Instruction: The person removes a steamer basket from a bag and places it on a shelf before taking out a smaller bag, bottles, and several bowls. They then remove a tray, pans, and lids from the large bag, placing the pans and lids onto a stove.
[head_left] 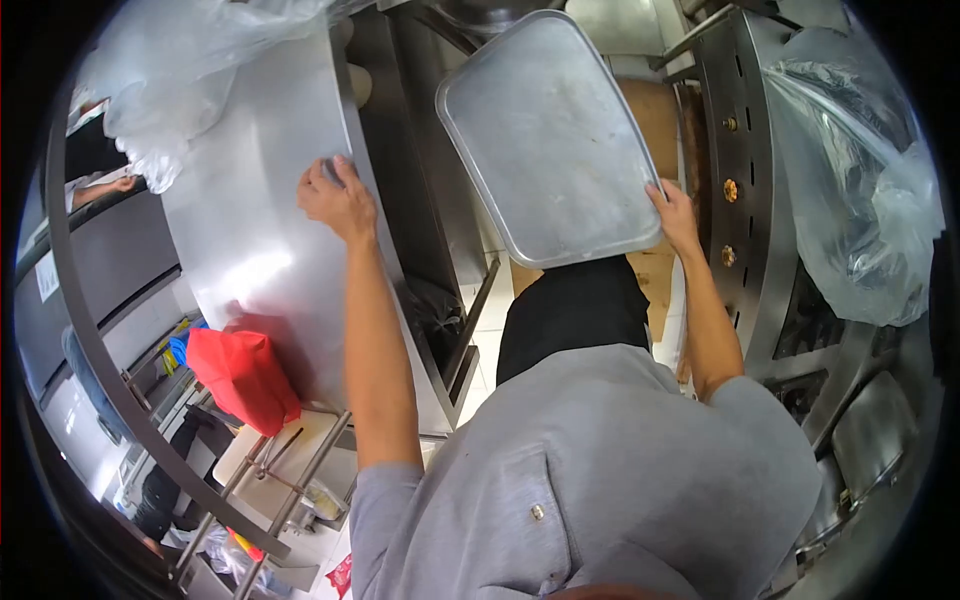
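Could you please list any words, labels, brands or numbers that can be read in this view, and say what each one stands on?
None can be read.
White paper label on the dark cabinet front at far left: marks too small and blurred.
Metal tray in the right hand: no print.
Steel counter under the left hand: no print.
Red bag: no print.

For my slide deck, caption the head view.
Right hand holds a metal tray; left hand rests on a steel counter.
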